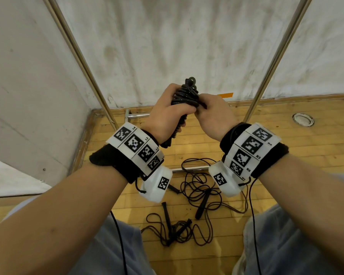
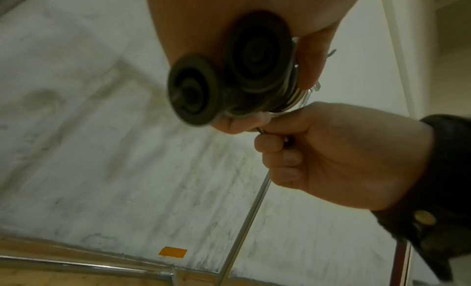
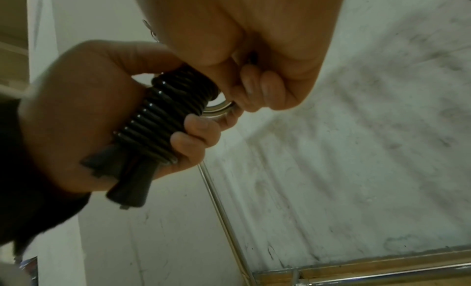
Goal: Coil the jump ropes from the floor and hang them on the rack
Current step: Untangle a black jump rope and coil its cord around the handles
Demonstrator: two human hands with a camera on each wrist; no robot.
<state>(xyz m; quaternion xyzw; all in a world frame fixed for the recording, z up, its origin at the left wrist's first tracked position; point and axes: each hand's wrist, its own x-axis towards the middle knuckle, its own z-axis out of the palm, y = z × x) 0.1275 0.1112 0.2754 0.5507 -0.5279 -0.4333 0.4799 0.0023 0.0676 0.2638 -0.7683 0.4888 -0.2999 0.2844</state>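
Rope [image 1: 185, 96] is nearly wound; we are gripping it in our left hand [image 1: 167, 114], our right hand [image 1: 213, 114] pinching its end. Below it, more ropes [image 1: 197, 195] are lying loose.

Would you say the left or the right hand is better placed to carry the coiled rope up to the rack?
Probably the left hand: it already grips the coiled rope and both handles, while the right hand only pinches the rope's end. The rack posts stand just ahead.
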